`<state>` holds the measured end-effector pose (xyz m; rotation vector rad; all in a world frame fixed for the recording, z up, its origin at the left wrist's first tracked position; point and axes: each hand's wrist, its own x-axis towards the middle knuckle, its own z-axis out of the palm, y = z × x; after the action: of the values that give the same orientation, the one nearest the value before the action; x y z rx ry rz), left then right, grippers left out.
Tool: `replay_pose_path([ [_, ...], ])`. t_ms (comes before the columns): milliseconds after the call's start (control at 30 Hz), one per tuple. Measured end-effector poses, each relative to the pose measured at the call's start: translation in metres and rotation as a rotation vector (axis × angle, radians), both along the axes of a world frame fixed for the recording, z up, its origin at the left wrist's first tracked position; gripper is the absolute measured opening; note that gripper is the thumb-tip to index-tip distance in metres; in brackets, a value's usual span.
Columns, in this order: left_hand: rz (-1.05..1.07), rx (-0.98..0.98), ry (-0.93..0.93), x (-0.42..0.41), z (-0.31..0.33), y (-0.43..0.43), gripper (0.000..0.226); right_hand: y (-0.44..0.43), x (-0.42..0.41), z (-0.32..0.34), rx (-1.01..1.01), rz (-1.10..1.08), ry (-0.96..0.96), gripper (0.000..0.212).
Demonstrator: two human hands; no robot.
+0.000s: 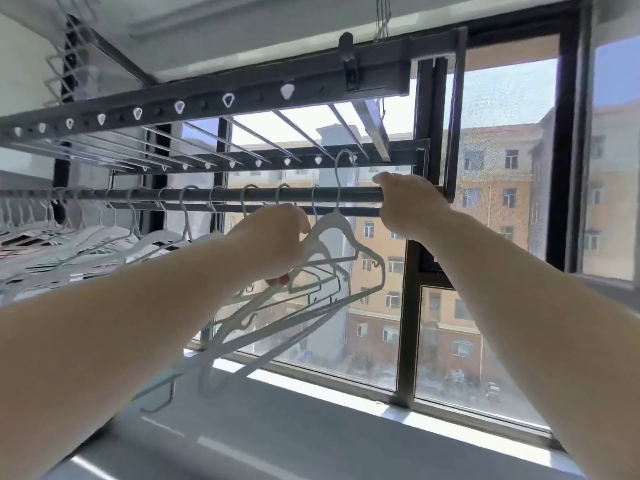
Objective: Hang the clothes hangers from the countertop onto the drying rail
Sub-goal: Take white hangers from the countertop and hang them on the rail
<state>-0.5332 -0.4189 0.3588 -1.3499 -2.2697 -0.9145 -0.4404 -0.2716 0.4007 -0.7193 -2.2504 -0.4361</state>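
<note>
Gripping bunched hangers point(341, 263), the left hand point(273, 240) hangs below the rail point(242, 195) that the right hand point(412, 206) clasps.

The bundle of pale white clothes hangers point(341, 224) looks like thin moulded plastic, smooth with a faint sheen. The row of white hangers point(162, 237) towards the left has the same finish. The dark round drying rail point(360, 196) is a smooth metal tube with a matt grey coating. The flat dark rack beam point(374, 74) above looks like matt painted metal and is set with glossy white plastic triangular inserts point(287, 90). The thin silver cross bars point(301, 129) are bare polished metal and catch the light. The black window frame point(410, 306) is matt metal, and the glass pane point(450, 341) looks dusty. The fine mesh screen point(502, 133) has a grainy weave. The pale grey worktop point(311, 438) is smooth and glossy, with bright streaks along its far edge.
</note>
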Motion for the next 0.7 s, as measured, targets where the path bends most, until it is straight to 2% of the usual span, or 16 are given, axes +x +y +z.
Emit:
replay_pose_path([
  [167,0.040,-0.066,-0.064,0.006,-0.001,0.021,0.034,0.008,0.005,-0.001,0.015,0.084,0.031,0.050],
  [333,0.042,-0.111,-0.036,0.014,-0.011,0.032,0.034,0.012,0.006,-0.002,0.045,0.154,0.054,0.049],
  [533,-0.016,-0.118,-0.118,0.024,-0.013,0.024,0.030,0.012,0.012,-0.007,0.061,0.174,0.065,0.046],
  [700,0.040,-0.154,0.018,0.028,-0.013,0.011,0.034,0.009,0.018,-0.009,0.075,0.173,0.081,0.047],
])
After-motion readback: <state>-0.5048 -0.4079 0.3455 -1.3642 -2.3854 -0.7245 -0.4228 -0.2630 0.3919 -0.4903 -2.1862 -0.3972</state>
